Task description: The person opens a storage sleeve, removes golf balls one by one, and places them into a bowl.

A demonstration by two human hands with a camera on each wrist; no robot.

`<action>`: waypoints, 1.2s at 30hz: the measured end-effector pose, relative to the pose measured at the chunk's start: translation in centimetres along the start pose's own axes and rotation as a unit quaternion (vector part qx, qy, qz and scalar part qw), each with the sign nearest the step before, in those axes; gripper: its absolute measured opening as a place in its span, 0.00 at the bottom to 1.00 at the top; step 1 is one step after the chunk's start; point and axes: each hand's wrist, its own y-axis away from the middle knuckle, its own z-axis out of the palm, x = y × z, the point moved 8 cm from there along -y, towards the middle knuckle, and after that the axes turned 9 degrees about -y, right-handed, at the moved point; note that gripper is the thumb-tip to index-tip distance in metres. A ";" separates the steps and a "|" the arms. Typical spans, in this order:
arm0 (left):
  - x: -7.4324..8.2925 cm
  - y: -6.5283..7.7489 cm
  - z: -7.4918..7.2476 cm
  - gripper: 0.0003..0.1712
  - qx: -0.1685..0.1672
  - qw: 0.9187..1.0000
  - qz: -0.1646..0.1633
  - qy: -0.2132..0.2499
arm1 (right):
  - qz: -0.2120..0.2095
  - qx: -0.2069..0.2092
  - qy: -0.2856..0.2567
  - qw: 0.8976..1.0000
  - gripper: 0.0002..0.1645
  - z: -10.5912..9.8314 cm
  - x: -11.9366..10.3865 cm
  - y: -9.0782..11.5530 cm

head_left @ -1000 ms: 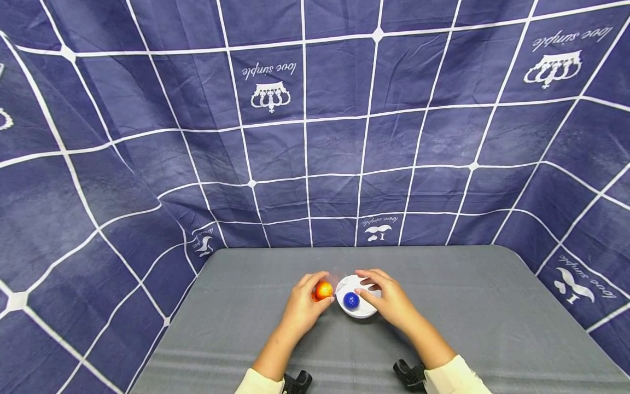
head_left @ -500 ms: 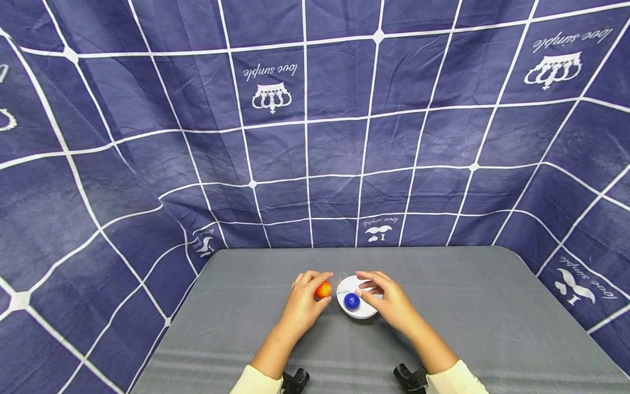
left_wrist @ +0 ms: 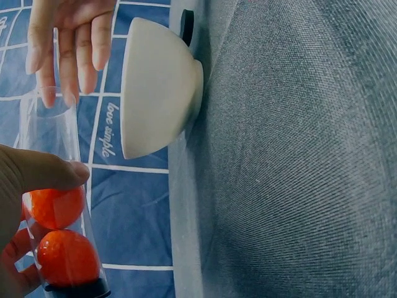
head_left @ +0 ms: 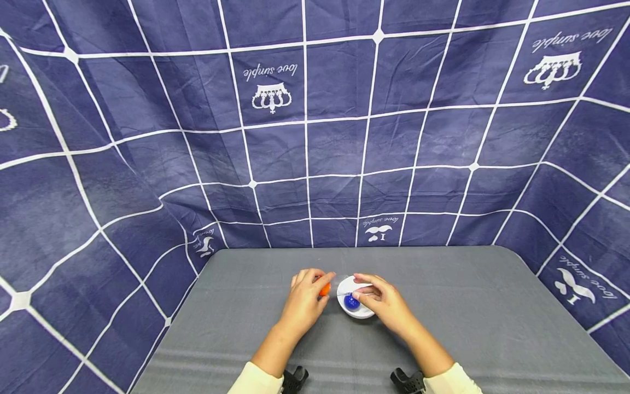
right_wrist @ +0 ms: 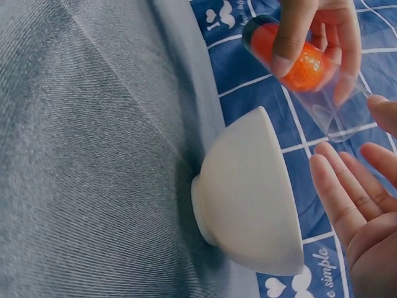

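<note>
A dark blue cloth [head_left: 334,148] hangs along the far side and folds round to the left and right, its white lines [head_left: 337,118] forming large, wavy squares with diamonds [head_left: 378,36] at some crossings. Upside-down crowns [head_left: 272,98] and lettering [head_left: 270,70] show on the far part, with moustaches [head_left: 378,229] and hearts lower down. Before it lies a grey fabric-covered table [head_left: 467,306] with rounded far corners and faint creases across its near part, under soft light.

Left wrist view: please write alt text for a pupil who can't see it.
A left hand holds a clear tube containing two orange-red balls, with a right hand at its far end. A white bowl stands nearby on a grey table, blue cloth behind.
</note>
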 end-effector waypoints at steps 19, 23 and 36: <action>1.6 -0.6 -0.7 0.29 0.022 0.996 0.053 -0.072 | 0.050 -0.010 -0.050 0.997 0.31 0.8 1.3 0.3; 1.7 -0.6 -0.7 0.32 0.020 0.995 0.057 -0.081 | 0.052 -0.013 -0.055 0.997 0.32 0.9 1.3 0.4; 2.0 -0.6 -0.7 0.34 0.016 0.995 0.061 -0.081 | 0.030 -0.014 -0.070 0.997 0.30 0.9 1.3 0.5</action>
